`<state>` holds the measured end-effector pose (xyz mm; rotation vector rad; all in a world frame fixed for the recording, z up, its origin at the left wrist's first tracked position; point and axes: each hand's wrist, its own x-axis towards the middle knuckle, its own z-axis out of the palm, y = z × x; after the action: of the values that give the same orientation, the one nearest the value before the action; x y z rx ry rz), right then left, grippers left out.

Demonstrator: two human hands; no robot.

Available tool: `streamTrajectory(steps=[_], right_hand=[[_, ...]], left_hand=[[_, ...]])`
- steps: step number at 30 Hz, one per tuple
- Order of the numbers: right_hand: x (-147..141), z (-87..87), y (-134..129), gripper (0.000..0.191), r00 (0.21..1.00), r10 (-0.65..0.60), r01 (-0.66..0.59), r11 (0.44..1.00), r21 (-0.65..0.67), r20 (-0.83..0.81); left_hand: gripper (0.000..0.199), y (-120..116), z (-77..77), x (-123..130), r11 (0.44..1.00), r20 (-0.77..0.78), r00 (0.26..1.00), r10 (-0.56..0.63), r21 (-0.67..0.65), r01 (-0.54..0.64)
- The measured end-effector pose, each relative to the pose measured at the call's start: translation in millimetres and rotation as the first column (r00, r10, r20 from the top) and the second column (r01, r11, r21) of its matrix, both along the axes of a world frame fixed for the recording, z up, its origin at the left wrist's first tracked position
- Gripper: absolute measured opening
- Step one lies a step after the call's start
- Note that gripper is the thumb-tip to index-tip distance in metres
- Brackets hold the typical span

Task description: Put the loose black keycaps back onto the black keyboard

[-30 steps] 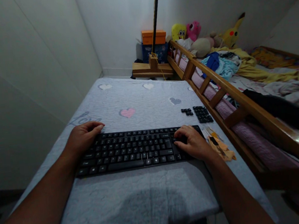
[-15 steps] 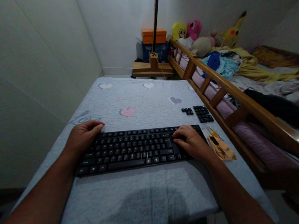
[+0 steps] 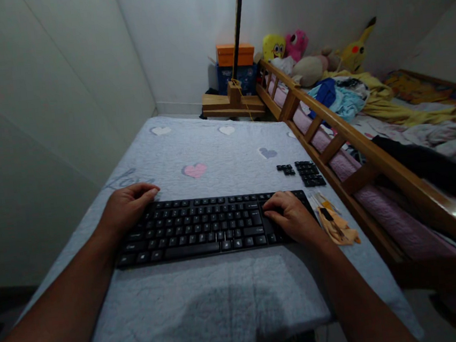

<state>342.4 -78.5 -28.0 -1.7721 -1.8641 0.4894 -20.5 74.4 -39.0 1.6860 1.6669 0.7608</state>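
Note:
A black keyboard [image 3: 201, 230] lies across the bedspread in front of me. At its upper left corner rests my left hand [image 3: 128, 205], closed, thumb against the fingers, with nothing visible in it. My right hand [image 3: 290, 213] lies over the keyboard's right part, fingers curled toward the thumb; its fingertips touch the area beside the main keys, and anything between them is too small to make out. Beyond the keyboard to the right sit a small group of loose keycaps [image 3: 286, 169] and a larger block of keycaps [image 3: 310, 174].
An orange cloth-like item [image 3: 338, 227] with a dark-handled tool [image 3: 327, 215] on it lies right of the keyboard. A wooden bed rail [image 3: 345, 133] runs along the right side. Plush toys [image 3: 274, 46] and an orange box [image 3: 235, 54] stand at the back, near a dark pole [image 3: 237, 27].

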Motion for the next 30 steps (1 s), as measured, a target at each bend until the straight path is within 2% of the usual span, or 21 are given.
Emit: streamTrajectory(steps=[8,19,30], right_hand=[[-3,0.1,1,0.015,0.999,-0.045,0.045,0.999,-0.016,-0.013],[-9,-0.6,5,0.015,0.991,-0.072,0.076,0.996,-0.036,0.117],[-8,-0.7,4,0.013,0.995,-0.077,0.077,0.997,0.004,0.070]], left_hand=[[0.045,2,-2.6,-1,1.000,0.001,1.000,-0.009,0.020,0.009],[0.046,4,-4.9,-3,0.999,-0.022,1.000,-0.011,0.032,0.011],[0.045,4,-6.5,-3,1.000,-0.015,1.000,-0.014,0.025,0.014]])
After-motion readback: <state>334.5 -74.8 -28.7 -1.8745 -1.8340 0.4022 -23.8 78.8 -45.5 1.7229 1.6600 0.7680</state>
